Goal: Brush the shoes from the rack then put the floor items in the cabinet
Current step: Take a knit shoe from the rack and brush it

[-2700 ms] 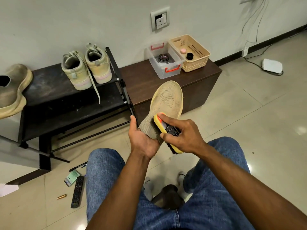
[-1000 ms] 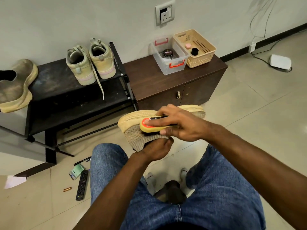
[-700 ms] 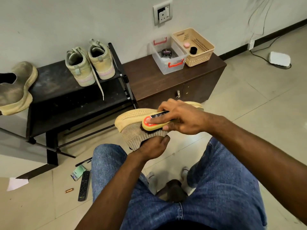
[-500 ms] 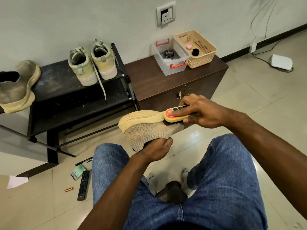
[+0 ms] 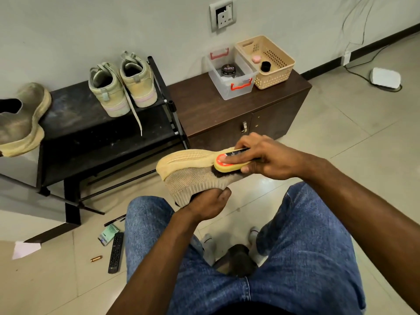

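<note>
1. Fingers of the right hand [image 5: 268, 160] curl round a yellow shoe brush [image 5: 229, 163], its bristles on the knit shoe [image 5: 195, 176].
2. Left hand [image 5: 206, 203] grips the shoe's collar from below, above the knees.
3. Clear plastic box [image 5: 229, 87] on the cabinet [image 5: 204, 110] holds a polish tin [image 5: 228, 69].
4. Beige basket [image 5: 272, 76] holds a pink item and a black cap.

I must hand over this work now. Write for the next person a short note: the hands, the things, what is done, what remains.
Left hand grips the knit shoe by its collar, sole turned up.
Right hand holds the yellow brush, bristles on the shoe's side.
On the rack: a pair of sneakers and a dusty shoe.
On the floor: remote, green packet, pen, small brass piece.
Cabinet doors are closed.
Left: finish brushing the shoes, then put the floor items into the cabinet.
</note>
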